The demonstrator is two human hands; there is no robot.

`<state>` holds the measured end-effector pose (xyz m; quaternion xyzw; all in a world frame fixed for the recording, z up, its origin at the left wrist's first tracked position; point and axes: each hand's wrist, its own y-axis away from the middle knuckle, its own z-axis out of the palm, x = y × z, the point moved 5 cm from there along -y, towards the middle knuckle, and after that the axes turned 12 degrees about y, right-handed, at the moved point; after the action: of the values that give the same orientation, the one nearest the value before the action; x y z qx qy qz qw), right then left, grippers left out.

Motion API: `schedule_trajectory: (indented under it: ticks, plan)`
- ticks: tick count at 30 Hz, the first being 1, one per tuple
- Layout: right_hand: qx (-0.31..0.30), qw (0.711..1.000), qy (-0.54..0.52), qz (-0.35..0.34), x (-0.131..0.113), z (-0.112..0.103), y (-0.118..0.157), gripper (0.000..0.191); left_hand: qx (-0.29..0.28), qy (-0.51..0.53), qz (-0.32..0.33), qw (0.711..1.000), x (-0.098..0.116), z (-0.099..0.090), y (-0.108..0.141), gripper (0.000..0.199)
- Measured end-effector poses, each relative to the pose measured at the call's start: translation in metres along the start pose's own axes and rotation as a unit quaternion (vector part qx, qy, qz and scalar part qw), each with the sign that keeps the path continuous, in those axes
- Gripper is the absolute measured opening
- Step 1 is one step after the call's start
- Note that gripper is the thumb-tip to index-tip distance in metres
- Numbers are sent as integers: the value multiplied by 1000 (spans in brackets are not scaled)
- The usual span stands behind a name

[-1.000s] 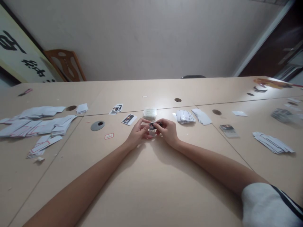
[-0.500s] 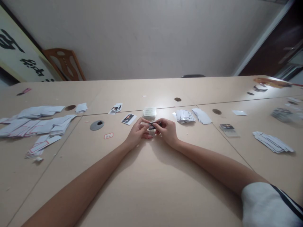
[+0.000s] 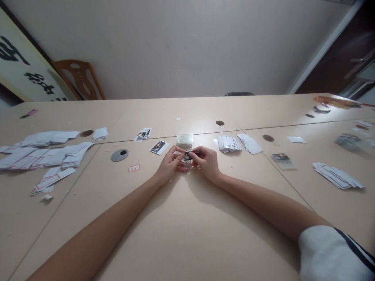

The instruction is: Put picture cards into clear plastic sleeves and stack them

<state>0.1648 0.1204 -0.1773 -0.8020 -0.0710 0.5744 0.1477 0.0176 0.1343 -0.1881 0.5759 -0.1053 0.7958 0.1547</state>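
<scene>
Near the middle of the table, a small dark printed card is pinched between my two hands, with something clear and shiny just below it. My left hand grips its left side, and my right hand grips its right side. Directly beyond them lies a stack of clear sleeves. A white-edged picture card is left of the stack, with a few more picture cards behind it. To the right, a fanned pile of white cards lies beside white strips.
Many folded white papers cover the left side. A grey grommet and a red-framed label lie left of my hands. Rightward are a clear-cased card stack, white strips and a blurred clear pile.
</scene>
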Motion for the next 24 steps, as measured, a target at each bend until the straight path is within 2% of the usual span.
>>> schedule_trajectory:
  ticks: [14, 24]
  plan:
    - [0, 1000, 12, -3, -1, 0, 0, 21, 21, 0, -9, 1000, -2, -2, -3, 37]
    - [5, 1000, 12, 0, -2, -1, -1, 18, -3, 7, -13, 1000, 1, 1, 0, 46]
